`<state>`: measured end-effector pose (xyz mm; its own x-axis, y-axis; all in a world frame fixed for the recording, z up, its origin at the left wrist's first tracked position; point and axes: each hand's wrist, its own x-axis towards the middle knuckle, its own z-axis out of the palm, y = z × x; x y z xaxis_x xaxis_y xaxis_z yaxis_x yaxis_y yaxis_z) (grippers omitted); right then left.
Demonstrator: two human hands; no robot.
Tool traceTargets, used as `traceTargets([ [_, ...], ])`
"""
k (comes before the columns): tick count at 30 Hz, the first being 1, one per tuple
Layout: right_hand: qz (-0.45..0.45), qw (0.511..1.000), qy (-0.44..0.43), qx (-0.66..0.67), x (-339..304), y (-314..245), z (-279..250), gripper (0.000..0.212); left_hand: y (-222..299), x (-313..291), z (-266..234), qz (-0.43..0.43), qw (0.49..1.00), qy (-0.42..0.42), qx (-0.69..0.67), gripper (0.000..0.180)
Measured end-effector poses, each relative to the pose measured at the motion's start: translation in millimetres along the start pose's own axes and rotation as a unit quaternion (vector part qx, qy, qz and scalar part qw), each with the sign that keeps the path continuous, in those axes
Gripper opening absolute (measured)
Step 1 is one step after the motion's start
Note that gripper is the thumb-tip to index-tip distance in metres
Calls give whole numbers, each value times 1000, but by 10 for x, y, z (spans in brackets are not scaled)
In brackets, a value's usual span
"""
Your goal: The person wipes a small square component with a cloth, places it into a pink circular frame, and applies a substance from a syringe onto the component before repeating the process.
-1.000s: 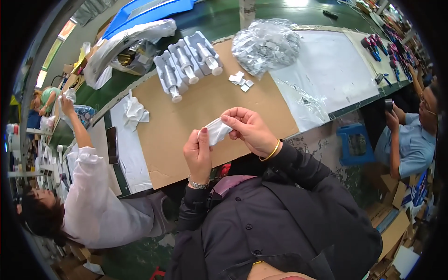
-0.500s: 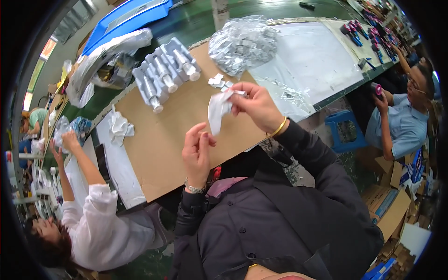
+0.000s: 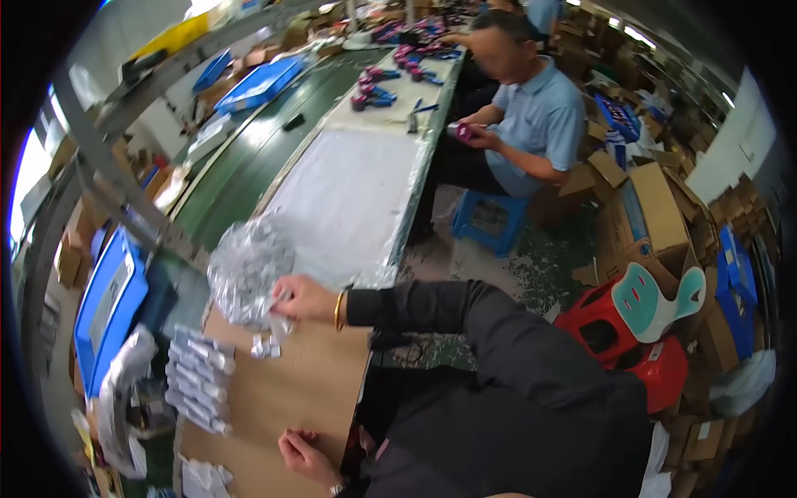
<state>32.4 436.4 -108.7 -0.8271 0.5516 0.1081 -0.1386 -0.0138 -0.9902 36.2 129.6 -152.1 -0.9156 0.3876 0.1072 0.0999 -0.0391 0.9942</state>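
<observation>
My right hand (image 3: 305,299), a gold bangle at its wrist, is closed at the near edge of a clear plastic bag (image 3: 249,270) of small silvery-white pieces. Something pale shows at its fingertips, too blurred to name. Just below lie a few small white pieces (image 3: 266,346) on the brown cardboard sheet (image 3: 290,382). Over the sheet's near part, my left hand (image 3: 305,455) has its fingers curled in, with nothing seen in them. To its left stands a pale grey moulded tray (image 3: 199,378) holding several clear tubes with white ends. A crumpled white cloth (image 3: 206,479) lies at the lower edge.
Beyond the bag, a white sheet (image 3: 353,191) covers the bench, with pink and blue devices (image 3: 374,91) farther off. A person in a light blue shirt (image 3: 540,116) sits on a blue stool (image 3: 486,222). Blue bins (image 3: 108,307), cardboard boxes (image 3: 656,207) and a red-and-teal seat (image 3: 639,303) surround the area.
My view has turned right. My right hand has moved from near my left hand to the plastic bag; the white cloth-like piece is no longer plainly seen in it. My left fingers have curled in.
</observation>
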Motion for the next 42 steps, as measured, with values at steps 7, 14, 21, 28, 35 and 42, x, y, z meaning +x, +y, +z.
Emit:
traceTargets([
  [7, 85, 996, 4, 3, 212, -181, -395, 17, 0, 43, 44, 9, 998, 42, 52, 23],
  [14, 238, 970, -37, -17, 494, -28, 14, 22, 20, -30, -38, 17, 1000, 16, 18, 24],
  [21, 199, 979, 10, -43, 1087, 297, 402, 26, 19, -29, -16, 12, 1000, 18, 21, 24],
  [28, 153, 988, 6, -6, 1277, 536, 506, 26, 14, -10, -10, 13, 999, 23, 30, 23],
  [35, 105, 987, -57, -108, 1098, 220, 119, 24, -46, -2, -7, 27, 999, 27, 27, 22],
  [42, 50, 988, -76, -122, 758, -138, -38, 26, -85, -36, -60, 29, 1000, 9, 0, 21],
])
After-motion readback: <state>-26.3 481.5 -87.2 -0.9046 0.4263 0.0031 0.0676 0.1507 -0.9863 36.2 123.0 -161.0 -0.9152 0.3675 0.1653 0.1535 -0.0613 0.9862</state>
